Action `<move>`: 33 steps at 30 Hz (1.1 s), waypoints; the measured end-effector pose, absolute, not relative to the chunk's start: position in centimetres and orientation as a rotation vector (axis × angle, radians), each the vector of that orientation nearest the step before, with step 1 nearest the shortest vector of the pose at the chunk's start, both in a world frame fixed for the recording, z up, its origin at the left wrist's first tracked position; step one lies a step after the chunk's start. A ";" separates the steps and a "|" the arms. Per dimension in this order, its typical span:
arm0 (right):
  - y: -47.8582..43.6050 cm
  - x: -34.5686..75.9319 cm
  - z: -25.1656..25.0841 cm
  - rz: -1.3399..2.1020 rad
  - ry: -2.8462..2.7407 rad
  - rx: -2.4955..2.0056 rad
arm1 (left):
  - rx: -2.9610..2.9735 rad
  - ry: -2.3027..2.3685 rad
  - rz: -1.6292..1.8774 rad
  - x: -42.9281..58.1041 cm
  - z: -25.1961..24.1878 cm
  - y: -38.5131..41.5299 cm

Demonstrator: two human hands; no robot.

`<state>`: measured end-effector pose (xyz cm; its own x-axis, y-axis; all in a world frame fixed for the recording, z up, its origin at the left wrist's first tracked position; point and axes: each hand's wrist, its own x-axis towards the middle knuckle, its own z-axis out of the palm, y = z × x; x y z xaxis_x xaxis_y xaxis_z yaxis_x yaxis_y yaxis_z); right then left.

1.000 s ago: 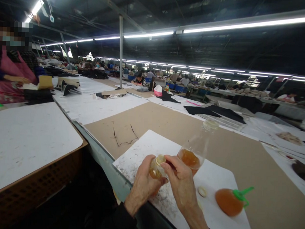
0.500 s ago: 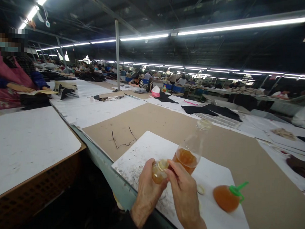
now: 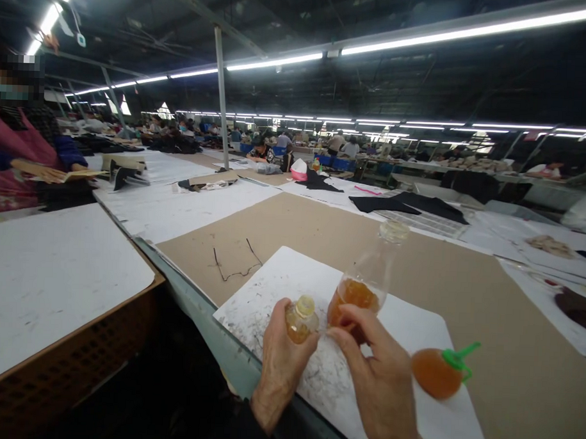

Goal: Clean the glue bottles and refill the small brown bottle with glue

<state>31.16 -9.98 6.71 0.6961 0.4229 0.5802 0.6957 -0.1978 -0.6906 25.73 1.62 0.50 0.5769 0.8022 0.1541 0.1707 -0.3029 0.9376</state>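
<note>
My left hand [image 3: 285, 363] is closed round a small clear bottle [image 3: 299, 322] of amber liquid and holds it upright, its pale neck uncapped. Just right of that bottle is my right hand [image 3: 377, 370], apart from the neck, with thumb and forefinger drawn together. Whatever lies between those fingertips is too small to make out. Behind the right hand stands a large clear bottle [image 3: 368, 270], tilted in view, with amber liquid in its lower part. A squeeze bottle [image 3: 436, 373] of orange-brown liquid with a green nozzle cap is to the right.
Under the bottles is a stained white sheet [image 3: 284, 277] on brown board [image 3: 302, 226]. Glasses [image 3: 238, 273] lie at its left. Black fabric pieces [image 3: 409, 204] are farther back. A person in a pink apron [image 3: 11, 152] works at the left, beside a white-topped table [image 3: 65, 263].
My right hand has moved away from the small bottle's neck, to the right and slightly down. My left hand still holds the small bottle, now more upright. The view has shifted slightly.
</note>
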 end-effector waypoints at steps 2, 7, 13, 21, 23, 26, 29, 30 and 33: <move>-9.1 31.5 5.9 -0.231 -0.920 -1.880 | 1.796 0.814 0.770 25.7 0.6 1.5; -7.3 31.7 4.5 -0.197 -0.904 -1.877 | 1.795 0.846 0.780 25.6 0.9 1.0; -6.6 31.9 4.5 -0.229 -0.983 -1.848 | 1.796 0.807 0.854 25.7 0.3 0.8; -6.2 31.9 4.9 -0.269 -1.052 -1.879 | 1.741 0.804 0.979 26.2 -0.8 0.2; -6.5 32.2 5.0 -0.213 -1.035 -1.851 | 1.726 0.739 0.922 25.7 -0.7 0.3; -7.2 32.5 5.3 -0.039 -1.018 -1.780 | 1.727 0.579 0.737 24.6 0.2 1.3; -7.8 32.8 5.6 0.048 -1.044 -1.741 | 1.770 0.476 0.574 23.7 1.5 3.0; -7.9 32.8 5.6 0.049 -1.059 -1.739 | 1.787 0.458 0.537 23.6 1.9 3.5; -8.0 33.1 5.7 0.009 -1.100 -1.751 | 1.821 0.387 0.463 23.9 2.7 4.4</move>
